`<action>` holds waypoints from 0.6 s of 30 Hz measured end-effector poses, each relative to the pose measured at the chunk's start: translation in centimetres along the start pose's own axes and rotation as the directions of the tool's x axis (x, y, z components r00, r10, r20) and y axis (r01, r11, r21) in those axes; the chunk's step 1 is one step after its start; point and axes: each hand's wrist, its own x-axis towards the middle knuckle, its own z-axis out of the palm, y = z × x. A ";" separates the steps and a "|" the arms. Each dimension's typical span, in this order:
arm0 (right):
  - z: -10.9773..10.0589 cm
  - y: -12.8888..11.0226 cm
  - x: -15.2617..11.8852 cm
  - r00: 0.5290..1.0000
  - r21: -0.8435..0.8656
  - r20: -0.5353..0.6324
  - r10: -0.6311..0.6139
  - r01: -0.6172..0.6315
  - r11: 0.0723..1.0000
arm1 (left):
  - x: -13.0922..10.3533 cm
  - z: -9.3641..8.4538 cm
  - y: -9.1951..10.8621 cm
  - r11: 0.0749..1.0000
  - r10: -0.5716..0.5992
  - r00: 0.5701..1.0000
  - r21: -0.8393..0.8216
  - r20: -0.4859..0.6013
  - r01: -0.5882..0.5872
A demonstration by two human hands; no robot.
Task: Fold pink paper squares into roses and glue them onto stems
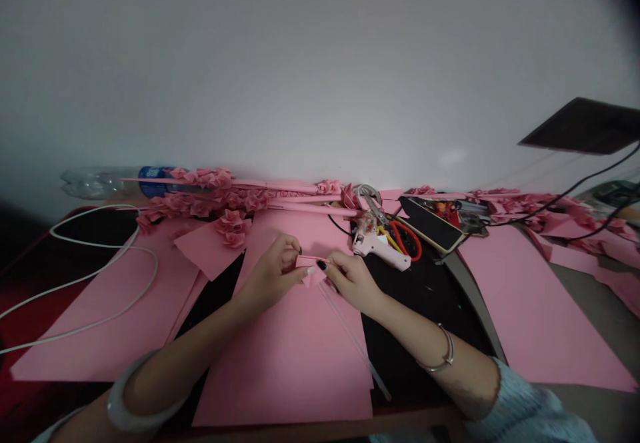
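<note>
My left hand (280, 268) and my right hand (350, 280) meet over the middle of the desk, each pinching a small folded piece of pink paper (313, 275) between thumb and fingers. A thin pale stick (357, 344) slants down and to the right from beneath the paper. Under both hands lies a long pink sheet (290, 363). Just beyond my right hand is a pale pink glue gun (383, 250), beside red-handled pliers (407, 238).
Pink paper flowers (233, 226) lie along the wall, near a plastic bottle (95, 182). A phone (434, 223) rests right of the pliers. More pink sheets (535, 310) spread rightward. A white cable (105, 246) loops at the left.
</note>
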 end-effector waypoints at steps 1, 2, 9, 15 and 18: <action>0.0 0.0 0.0 1.000 0.009 -0.007 0.001 -0.001 1.000 | 0.0 0.0 0.0 0.998 -0.022 1.000 -0.052 0.012 0.023; 0.0 0.0 0.0 1.000 0.019 -0.008 0.002 -0.002 1.000 | 0.0 0.1 0.1 0.995 -0.041 0.999 -0.092 0.021 0.043; 0.0 0.0 0.1 1.000 0.036 0.021 0.000 0.000 0.999 | -0.2 0.2 1.0 0.983 -0.115 0.991 -0.140 0.061 0.123; -0.1 -0.1 0.1 1.000 -0.011 -0.011 -0.002 0.002 1.000 | -0.4 0.6 0.3 0.981 -0.139 0.980 -0.115 0.143 0.156; -0.1 -0.2 0.1 1.000 -0.019 -0.006 0.010 -0.010 1.000 | -0.5 0.7 0.2 0.995 -0.084 0.985 -0.032 0.150 0.090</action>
